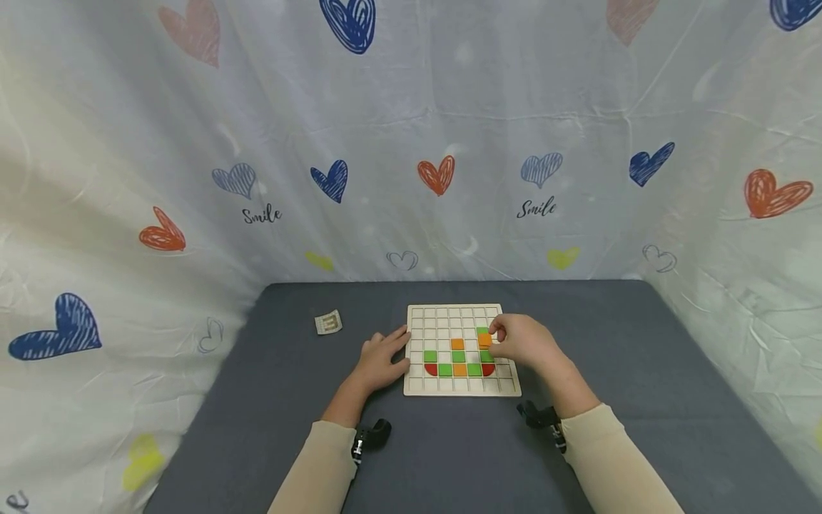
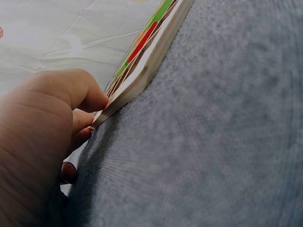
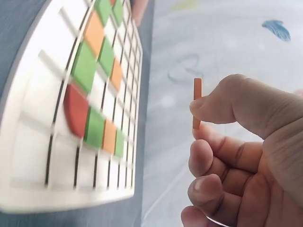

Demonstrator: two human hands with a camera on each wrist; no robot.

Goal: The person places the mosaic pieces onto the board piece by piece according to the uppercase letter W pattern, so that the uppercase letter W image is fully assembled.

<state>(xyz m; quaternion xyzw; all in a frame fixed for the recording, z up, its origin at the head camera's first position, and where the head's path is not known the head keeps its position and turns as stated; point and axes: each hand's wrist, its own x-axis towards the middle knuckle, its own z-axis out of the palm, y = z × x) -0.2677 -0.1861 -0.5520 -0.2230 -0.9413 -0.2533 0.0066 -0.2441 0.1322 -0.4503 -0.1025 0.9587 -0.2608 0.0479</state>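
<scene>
A pale board with a square grid lies on the dark grey tabletop. Green tiles, orange tiles and red tiles with a rounded corner sit in its cells. My left hand rests at the board's left side, thumb and fingertips touching its edge. Over the board's right side, my right hand pinches a thin orange tile between thumb and forefinger. That tile shows edge-on in the right wrist view, apart from the board; its other fingers are curled.
A small pale card with a printed pattern lies on the tabletop, left of the board. Behind the table hangs a white curtain printed with hearts. Both wrists carry black camera straps.
</scene>
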